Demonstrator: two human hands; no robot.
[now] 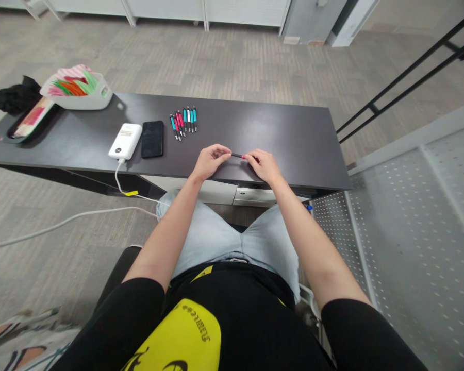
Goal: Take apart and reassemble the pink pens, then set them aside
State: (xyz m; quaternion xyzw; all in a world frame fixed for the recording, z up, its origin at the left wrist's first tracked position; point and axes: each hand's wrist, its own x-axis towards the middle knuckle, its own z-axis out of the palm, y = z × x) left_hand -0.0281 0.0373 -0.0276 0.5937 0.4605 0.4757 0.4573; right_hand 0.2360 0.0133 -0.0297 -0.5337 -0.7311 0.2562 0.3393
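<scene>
Between my two hands, just above the near part of the dark tabletop (255, 123), a black and red pen (237, 155) lies level. The fingers of my left hand (212, 161) pinch its black end. My right hand (263, 164) closes around the red end and hides most of it. Several pens (183, 122) with teal, red, white and black parts rest in a row on the table, beyond my left hand and a little to its left. A black phone (152, 139) lies flat to the left of that row.
Left of the phone is a white power bank (126, 141), its cable (118, 175) hanging over the front edge. Farther left stand a white basket (102, 95) of colourful items, a black tray (46, 119) and a black bundle (17, 95). A perforated panel (410, 232) rises at the right.
</scene>
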